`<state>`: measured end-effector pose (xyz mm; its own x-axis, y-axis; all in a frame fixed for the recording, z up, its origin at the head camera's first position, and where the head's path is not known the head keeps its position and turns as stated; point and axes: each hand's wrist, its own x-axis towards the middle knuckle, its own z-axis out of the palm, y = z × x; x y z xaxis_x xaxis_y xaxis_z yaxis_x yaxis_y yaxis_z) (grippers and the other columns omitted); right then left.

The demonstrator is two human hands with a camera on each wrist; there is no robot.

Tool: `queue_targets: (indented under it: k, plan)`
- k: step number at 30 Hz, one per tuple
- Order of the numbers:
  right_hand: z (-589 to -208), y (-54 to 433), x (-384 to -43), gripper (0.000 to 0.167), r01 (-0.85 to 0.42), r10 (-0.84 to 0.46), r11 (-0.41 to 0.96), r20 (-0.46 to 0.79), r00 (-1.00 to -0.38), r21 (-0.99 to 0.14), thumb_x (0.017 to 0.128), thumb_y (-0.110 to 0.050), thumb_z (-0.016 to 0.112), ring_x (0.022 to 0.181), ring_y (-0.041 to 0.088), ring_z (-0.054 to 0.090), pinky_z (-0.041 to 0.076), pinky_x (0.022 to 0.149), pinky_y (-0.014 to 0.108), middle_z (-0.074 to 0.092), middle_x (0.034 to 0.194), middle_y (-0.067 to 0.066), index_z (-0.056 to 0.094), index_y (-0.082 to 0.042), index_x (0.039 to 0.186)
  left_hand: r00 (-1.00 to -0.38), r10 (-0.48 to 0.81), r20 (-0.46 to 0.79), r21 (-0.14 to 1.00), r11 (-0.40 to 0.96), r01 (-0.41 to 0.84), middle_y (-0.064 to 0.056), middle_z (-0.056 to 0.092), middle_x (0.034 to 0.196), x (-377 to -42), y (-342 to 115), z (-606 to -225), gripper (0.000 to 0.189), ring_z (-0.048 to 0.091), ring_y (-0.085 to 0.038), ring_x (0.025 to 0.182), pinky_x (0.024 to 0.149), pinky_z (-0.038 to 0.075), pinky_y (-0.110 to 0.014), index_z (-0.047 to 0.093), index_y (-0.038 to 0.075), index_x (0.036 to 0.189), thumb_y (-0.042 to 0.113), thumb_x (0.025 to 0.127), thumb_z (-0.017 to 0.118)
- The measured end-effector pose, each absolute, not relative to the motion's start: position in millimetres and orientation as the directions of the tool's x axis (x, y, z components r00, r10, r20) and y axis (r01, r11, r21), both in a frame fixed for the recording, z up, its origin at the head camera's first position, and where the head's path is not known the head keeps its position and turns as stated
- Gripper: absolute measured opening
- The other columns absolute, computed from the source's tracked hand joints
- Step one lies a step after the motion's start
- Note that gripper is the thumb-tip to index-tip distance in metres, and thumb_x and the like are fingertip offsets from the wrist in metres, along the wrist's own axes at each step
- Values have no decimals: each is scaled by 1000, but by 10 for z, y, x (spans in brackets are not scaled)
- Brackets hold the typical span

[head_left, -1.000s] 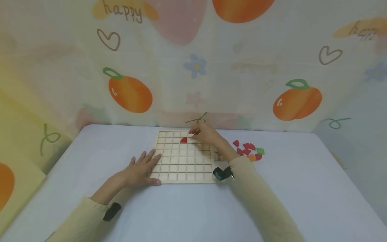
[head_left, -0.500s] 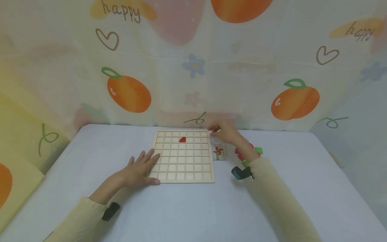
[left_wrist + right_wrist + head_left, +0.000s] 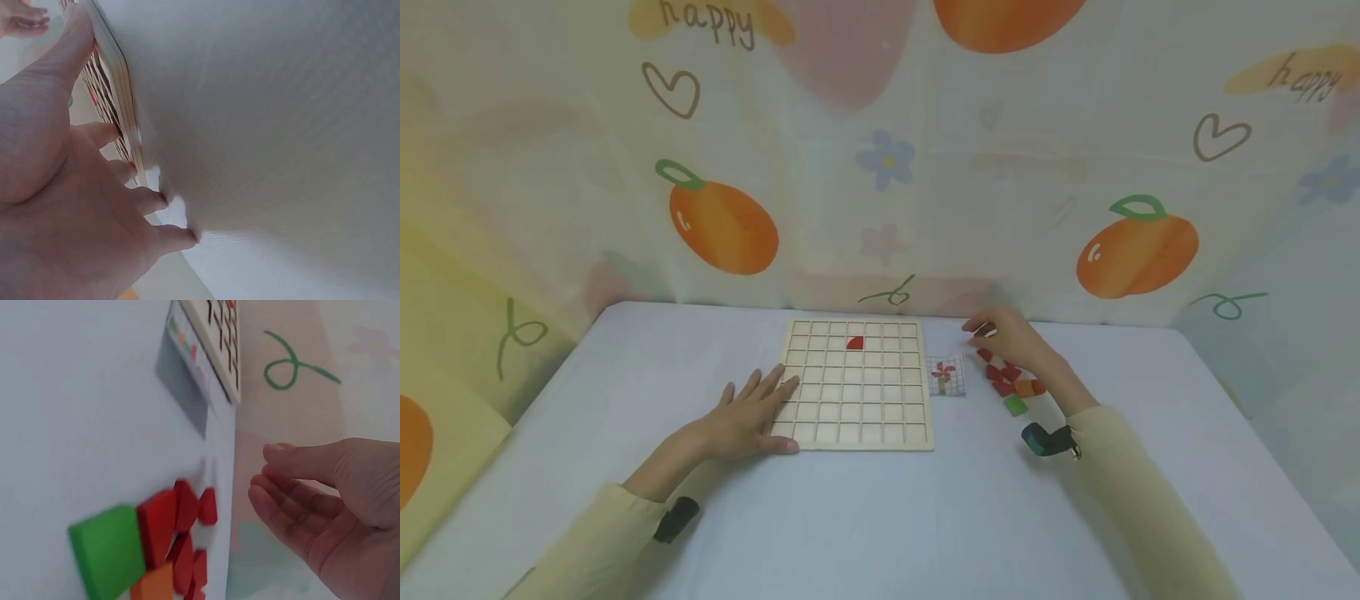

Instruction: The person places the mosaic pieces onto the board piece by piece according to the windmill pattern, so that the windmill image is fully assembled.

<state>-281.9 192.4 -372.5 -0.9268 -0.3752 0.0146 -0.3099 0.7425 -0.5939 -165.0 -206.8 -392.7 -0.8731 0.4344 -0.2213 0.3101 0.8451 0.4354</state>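
Observation:
A pale wooden grid board [image 3: 850, 400] lies on the table, with one red quarter-round piece [image 3: 856, 343] in a cell near its far side. My left hand [image 3: 745, 425] rests at the board's left edge, fingers spread; in the left wrist view the thumb [image 3: 78, 28] presses on the board near a corner. Over the far side of the loose pieces hovers my right hand [image 3: 1011, 337], fingers loosely bent and nothing between them. Below it lie several red pieces [image 3: 1002, 387], an orange piece [image 3: 1025, 388] and a green square piece [image 3: 1016, 406].
A small pattern card [image 3: 946, 376] showing a red flower on a grid lies against the board's right side. The white-covered table [image 3: 865, 525] ends at a printed cloth backdrop [image 3: 985, 217]. A dark wrist camera [image 3: 1048, 439] sits by the right sleeve.
My right hand has moved right, from over the board's far right part, past the card, to above the loose pieces. The left hand has stayed in place.

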Motion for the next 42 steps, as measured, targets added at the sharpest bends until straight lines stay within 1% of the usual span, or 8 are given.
queue_targets:
  k: [4, 10, 16, 20, 27, 34, 39, 42]
  plan:
    - [-3766, 2106, -2781, 25, -267, -343, 769, -23, -939, -580, 93, -5, 65, 107, 35, 62, 54, 89, 45, 66, 115, 20, 67, 3, 117, -874, 431, -226, 435, 847, 306, -25, 6, 161, -1657, -2061, -3927, 101, 1, -53, 144, 107, 0, -74, 21, 3, 155, 54, 83, 71]
    - [-3813, 2344, -2747, 25, -231, -302, 800, -38, -953, -554, 93, -5, 64, 108, 37, 61, 54, 89, 47, 66, 115, 20, 67, 3, 117, -871, 436, -225, 445, 841, 306, -25, 6, 161, -1654, -2062, -3928, 102, 1, -54, 144, 107, -1, -74, 21, 3, 155, 54, 82, 71]
    - [-3841, 2452, -2721, 27, -201, -277, 807, -57, -959, -555, 93, -8, 66, 108, 38, 60, 56, 86, 45, 64, 116, 21, 67, 2, 118, -870, 443, -219, 456, 834, 310, -26, 5, 161, -1659, -2090, -3984, 103, -1, -53, 144, 107, -2, -74, 21, 3, 155, 56, 82, 70]
    - [-3862, 2504, -2699, 27, -209, -280, 807, -46, -959, -553, 92, -7, 67, 107, 38, 61, 56, 84, 45, 64, 114, 21, 67, 3, 117, -871, 441, -218, 458, 834, 308, -26, 5, 161, -1655, -2086, -3977, 102, -1, -54, 144, 106, -2, -74, 21, 3, 155, 55, 83, 70]
    - [-3902, 2539, -2622, 31, -196, -284, 797, -68, -957, -572, 90, -4, 69, 103, 37, 64, 58, 79, 38, 64, 115, 22, 65, 3, 120, -876, 430, -219, 444, 843, 303, -26, 6, 161, -1651, -2074, -3947, 101, 1, -54, 143, 107, -1, -74, 22, 3, 155, 54, 83, 70]
    - [-3921, 2495, -2548, 29, -220, -305, 797, -60, -951, -562, 91, -4, 67, 103, 34, 64, 59, 76, 37, 65, 117, 18, 66, -2, 120, -880, 423, -215, 443, 846, 298, -25, 6, 161, -1665, -2080, -3980, 102, 0, -53, 144, 107, -2, -74, 22, 4, 155, 55, 82, 71]
    - [-3935, 2502, -2525, 30, -293, -367, 801, -41, -929, -522, 89, -4, 71, 105, 34, 62, 57, 81, 41, 67, 114, 16, 68, -2, 119, -880, 423, -215, 449, 843, 296, -24, 6, 161, -1683, -2089, -4009, 102, -1, -53, 144, 107, -3, -73, 21, 5, 156, 55, 82, 71]
    - [-3939, 2516, -2526, 32, -318, -397, 807, -58, -916, -497, 88, -5, 72, 107, 34, 60, 56, 84, 42, 68, 114, 15, 68, -2, 119, -880, 426, -212, 448, 842, 300, -24, 5, 161, -1686, -2089, -4009, 102, -1, -53, 144, 107, -3, -73, 21, 5, 156, 56, 82, 70]
